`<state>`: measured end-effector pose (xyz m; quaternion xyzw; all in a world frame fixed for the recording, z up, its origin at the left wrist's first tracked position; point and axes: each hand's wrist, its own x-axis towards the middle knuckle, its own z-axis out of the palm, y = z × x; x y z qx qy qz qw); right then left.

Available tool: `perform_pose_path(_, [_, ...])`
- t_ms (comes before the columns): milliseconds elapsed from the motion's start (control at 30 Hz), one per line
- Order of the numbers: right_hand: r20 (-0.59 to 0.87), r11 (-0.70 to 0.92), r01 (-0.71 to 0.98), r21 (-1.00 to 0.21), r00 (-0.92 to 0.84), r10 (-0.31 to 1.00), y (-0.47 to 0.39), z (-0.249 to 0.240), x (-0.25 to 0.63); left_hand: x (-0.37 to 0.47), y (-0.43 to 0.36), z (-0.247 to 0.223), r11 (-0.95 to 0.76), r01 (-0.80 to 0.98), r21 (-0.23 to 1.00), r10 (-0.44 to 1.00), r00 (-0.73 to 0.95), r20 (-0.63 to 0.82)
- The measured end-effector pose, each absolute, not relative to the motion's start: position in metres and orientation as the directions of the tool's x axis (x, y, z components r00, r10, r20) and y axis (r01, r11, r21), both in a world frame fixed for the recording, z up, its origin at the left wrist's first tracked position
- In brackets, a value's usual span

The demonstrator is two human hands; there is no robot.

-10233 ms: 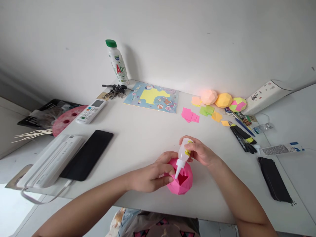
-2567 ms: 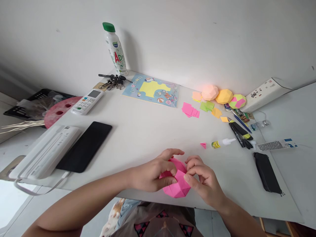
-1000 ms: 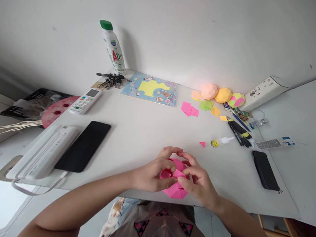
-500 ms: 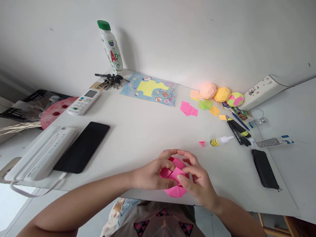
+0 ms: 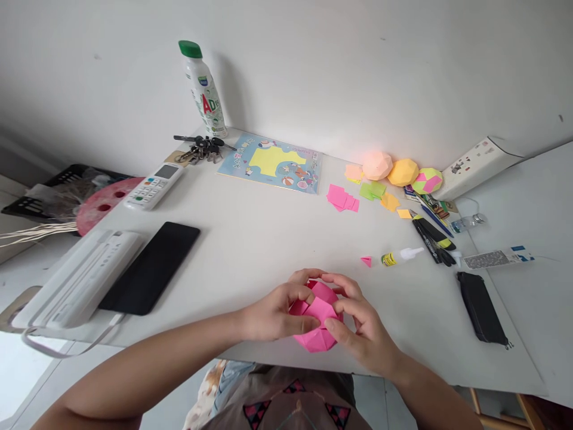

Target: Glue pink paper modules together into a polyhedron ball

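Note:
A pink folded-paper ball (image 5: 316, 341) is between my two hands, close to the table's front edge. My left hand (image 5: 286, 310) grips its left side, with the thumb along the near face and the fingers at an opening on top. From the right, my right hand (image 5: 358, 319) holds it, thumb and index finger pressing a pink flap beside the opening. Parts of the ball are hidden behind the fingers. Beyond my right hand lie a small pink folded paper piece (image 5: 366, 261) and a glue bottle (image 5: 400, 256).
Pink paper squares (image 5: 342, 198), green ones (image 5: 372, 190) and three finished paper balls (image 5: 377, 165) are at the back. A utility knife (image 5: 432, 230) and black pouch (image 5: 482, 306) lie right. Left are a phone (image 5: 150, 267), remote (image 5: 154, 186), keys (image 5: 203, 147) and a bottle (image 5: 206, 95).
The near face of the pink ball has tipped slightly upward between my hands. My left thumb and right thumb have shifted a little on the flap.

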<state>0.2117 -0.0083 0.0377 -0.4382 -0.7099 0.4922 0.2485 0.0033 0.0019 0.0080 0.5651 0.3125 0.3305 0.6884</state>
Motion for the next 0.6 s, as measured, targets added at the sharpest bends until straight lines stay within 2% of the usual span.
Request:
perform_pose_path(233, [-0.026, 0.181, 0.371, -0.911, -0.488, 0.873, -0.01, 0.033, 0.21, 0.004, 0.001, 0.01, 0.099, -0.022, 0.995, 0.784, 0.617, -0.064])
perform_pose_path(600, [-0.098, 0.196, 0.416, -0.888, -0.588, 0.803, -0.002, 0.037, 0.227, 0.001, 0.003, 0.012, 0.179, -0.105, 0.978, 0.782, 0.618, -0.076])
